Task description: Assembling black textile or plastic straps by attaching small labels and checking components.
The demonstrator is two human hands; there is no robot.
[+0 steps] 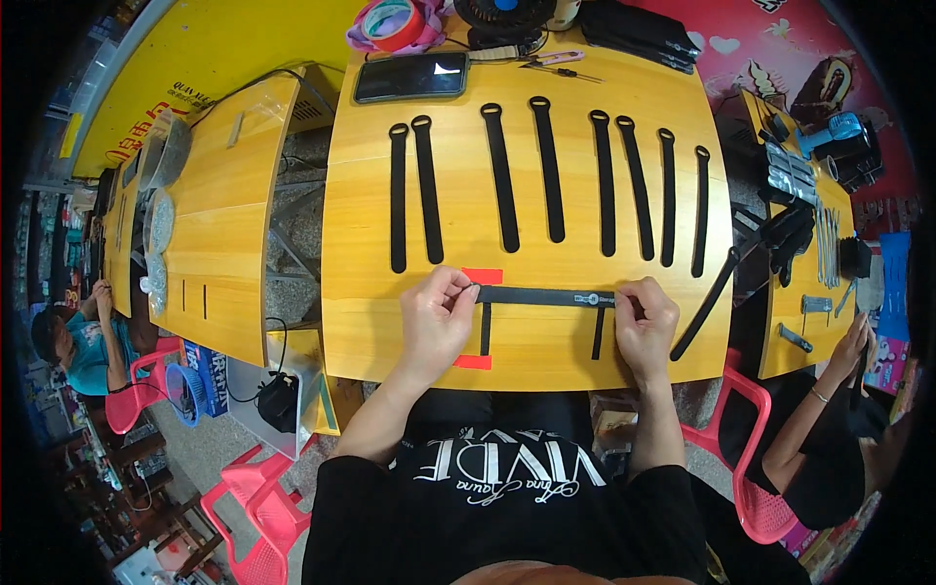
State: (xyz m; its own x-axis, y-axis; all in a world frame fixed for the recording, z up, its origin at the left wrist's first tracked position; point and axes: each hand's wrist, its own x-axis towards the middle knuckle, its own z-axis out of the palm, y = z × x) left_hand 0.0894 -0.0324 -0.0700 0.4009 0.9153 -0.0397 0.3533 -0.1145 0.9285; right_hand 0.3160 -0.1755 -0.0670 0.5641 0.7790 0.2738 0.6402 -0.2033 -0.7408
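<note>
A flat black strap (546, 295) with small pale print near its right end is stretched crosswise close to the table's near edge. My left hand (436, 324) pinches its left end beside a red tape mark (483, 276). The strap's right end is pinched in my right hand (645, 329). Two thin black strips (486, 333) run down the table below the strap, with a second red mark (473, 362) at the foot of the left one. Farther up lie several black straps (500, 185) with looped ends, roughly side by side. Another looped strap (704, 304) slants at the right edge.
At the far side are a phone (410, 78), a roll of red tape (394, 27), a pink cutter (554, 59) and a stack of black pouches (639, 37). Side tables (234, 224) flank mine, with a person (829, 444) working at right and another (83, 346) at left. Pink chairs (258, 507) stand nearby.
</note>
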